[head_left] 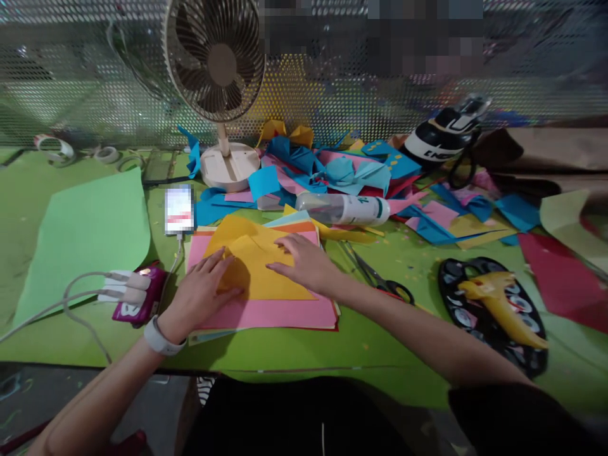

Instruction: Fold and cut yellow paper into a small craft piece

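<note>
Seemingly mid-fold, the left hand (pixel 202 288) and right hand (pixel 304 261) are pressing open-fingered, gripping nothing, on the yellow paper (pixel 268 275) lying atop the pink sheet (pixel 275 313) on the green table (pixel 304 351), and the flap is calling for a firm, even crease.

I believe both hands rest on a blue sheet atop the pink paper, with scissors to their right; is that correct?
Not quite: the head view shows the sheet under the left hand and right hand is yellow, not blue. It does lie atop the pink paper, with scissors to their right.
</note>
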A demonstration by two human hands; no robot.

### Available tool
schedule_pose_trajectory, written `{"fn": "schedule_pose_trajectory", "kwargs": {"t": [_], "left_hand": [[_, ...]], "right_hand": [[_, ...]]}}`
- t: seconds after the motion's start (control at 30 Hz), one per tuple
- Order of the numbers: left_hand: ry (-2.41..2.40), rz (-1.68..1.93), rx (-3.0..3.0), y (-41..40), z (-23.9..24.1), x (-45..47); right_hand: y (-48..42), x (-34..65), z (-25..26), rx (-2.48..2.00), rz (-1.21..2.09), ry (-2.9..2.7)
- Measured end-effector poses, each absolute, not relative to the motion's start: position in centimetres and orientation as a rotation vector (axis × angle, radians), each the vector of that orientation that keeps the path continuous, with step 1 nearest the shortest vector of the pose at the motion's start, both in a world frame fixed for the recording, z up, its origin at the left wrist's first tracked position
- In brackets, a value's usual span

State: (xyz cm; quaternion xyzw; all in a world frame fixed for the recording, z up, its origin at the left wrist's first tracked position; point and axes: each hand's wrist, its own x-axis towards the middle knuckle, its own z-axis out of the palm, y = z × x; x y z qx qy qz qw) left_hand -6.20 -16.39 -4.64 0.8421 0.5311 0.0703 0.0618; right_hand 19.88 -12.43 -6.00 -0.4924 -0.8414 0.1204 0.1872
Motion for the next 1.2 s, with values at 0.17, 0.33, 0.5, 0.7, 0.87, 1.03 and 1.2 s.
{"fn": "schedule_pose_trajectory", "kwargs": {"t": [0.17,0.33,0.5,0.7,0.87,1.03,1.2], "left_hand": [[1.634,0.241,2.415,-15.8,-4.5,-6.1],[1.634,0.298,2.331,-15.6,-4.1,-6.1],[1.634,0.382,2.279,-15.8,-3.7,-6.0],[1.740,0.480,2.067,-15.9,-3.5,-6.3],[1.670,0.624,1.750,-15.5,-3.8,-7.3],[1.390,0.781,1.387,-15.0,-4.4,-7.6],[1.435,0.984,1.397,-14.8,-4.1,-6.9]], "right_hand": [[-10.1,16.6,-6.2,-1.469,0.401,-2.399],[-9.6,15.8,-5.4,-1.520,0.752,-2.339],[-9.3,15.8,-4.9,-1.579,1.003,-2.253],[-8.7,16.3,-5.4,-1.499,0.905,-2.218],[-8.4,17.1,-5.6,-1.457,1.028,-2.065],[-8.5,18.1,-6.1,-1.305,1.449,-1.570],[-8.6,18.6,-5.7,-1.111,1.783,-1.403]]}}
